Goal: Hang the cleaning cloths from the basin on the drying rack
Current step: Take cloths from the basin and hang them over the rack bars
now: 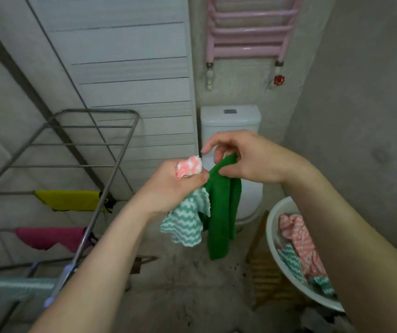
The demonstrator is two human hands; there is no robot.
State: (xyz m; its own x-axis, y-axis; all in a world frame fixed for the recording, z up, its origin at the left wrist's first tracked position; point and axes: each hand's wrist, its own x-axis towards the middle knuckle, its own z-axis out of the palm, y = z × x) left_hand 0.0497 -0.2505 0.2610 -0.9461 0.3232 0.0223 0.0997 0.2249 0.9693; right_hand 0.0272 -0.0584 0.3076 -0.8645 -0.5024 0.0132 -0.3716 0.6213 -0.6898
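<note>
— Head view: what are the hands doing in front of the toilet [230, 121]?

— The left hand [173, 186] is closed around a bunch of cloths: a pink-and-white cloth [189, 166] pokes out above the fist, and a teal zigzag cloth [187, 221] hangs below it. The right hand [243, 157] pinches the top edge of a plain green cloth [222, 212], which dangles in front of the toilet bowl, its upper part touching the left hand's bundle.

— And the basin?

— The white basin [273, 239] sits right of the toilet, low down, on a wooden stool [264, 280]. More pink and teal zigzag cloths [300, 248] lie inside it.

— The drying rack?

— The drying rack [91, 164] stands well left of the toilet. A yellow cloth [70, 200] and a magenta cloth [51, 237] are draped on its rails, with a pale teal one [17, 283] lower, nearest me. A pink radiator [247, 27] hangs on the wall above the toilet.
</note>
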